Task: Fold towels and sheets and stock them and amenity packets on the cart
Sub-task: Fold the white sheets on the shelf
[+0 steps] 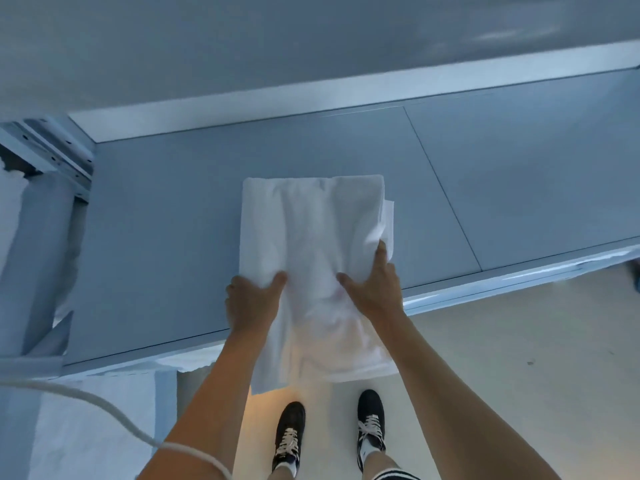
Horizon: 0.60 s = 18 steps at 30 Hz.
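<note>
A white towel, folded into a long strip, lies across the grey shelf, and its near end hangs over the shelf's front edge. My left hand grips the towel's left side near that edge, thumb on top and fingers tucked under the cloth. My right hand holds the right side, thumb on top and forefinger stretched along the towel's right edge.
A metal rail runs along the shelf's far edge. White linen is piled at the left beside a metal upright, and more white cloth hangs below the shelf. A white cord crosses the lower left. My shoes stand on the pale floor.
</note>
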{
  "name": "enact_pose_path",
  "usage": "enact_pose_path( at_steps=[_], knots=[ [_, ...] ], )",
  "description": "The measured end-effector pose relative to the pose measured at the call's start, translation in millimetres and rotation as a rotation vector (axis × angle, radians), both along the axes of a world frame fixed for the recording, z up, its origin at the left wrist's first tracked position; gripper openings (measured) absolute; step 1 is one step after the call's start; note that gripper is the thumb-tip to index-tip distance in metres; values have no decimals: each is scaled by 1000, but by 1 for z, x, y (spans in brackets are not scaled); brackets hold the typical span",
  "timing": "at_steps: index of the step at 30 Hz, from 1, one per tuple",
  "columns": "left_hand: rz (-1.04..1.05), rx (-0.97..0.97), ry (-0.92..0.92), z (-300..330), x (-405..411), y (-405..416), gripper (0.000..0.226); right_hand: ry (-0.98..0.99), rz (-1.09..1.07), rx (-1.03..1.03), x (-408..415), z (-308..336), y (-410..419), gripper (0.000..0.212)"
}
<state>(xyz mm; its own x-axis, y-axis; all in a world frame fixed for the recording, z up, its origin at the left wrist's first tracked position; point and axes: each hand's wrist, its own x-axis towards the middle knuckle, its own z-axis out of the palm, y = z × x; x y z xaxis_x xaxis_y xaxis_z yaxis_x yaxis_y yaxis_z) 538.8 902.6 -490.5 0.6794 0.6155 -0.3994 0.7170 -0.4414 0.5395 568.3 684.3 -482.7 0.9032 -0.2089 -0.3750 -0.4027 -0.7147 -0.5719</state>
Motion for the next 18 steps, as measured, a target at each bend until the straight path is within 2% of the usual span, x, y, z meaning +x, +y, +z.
enact_pose_path(
  at_steps=[4, 7, 12, 15, 18],
  knots=[
    [7, -170, -18, -9, 1, 23, 85, 130, -90, 153, 15, 4, -10, 126],
    [14, -229, -53, -11, 1, 28, 78, 148, -146, 202, 19, 0, -11, 127],
    [11, -263, -81, -19, 0, 33, 75, 222, -373, 435, 26, -9, -30, 100],
    [4, -240, -86, -21, 0, 33, 77, 258, -294, 461, 28, -10, -30, 77],
    [-30, -183, -58, -15, 0, 29, 77, 191, -226, 376, 26, -7, -20, 80]
  ],
)
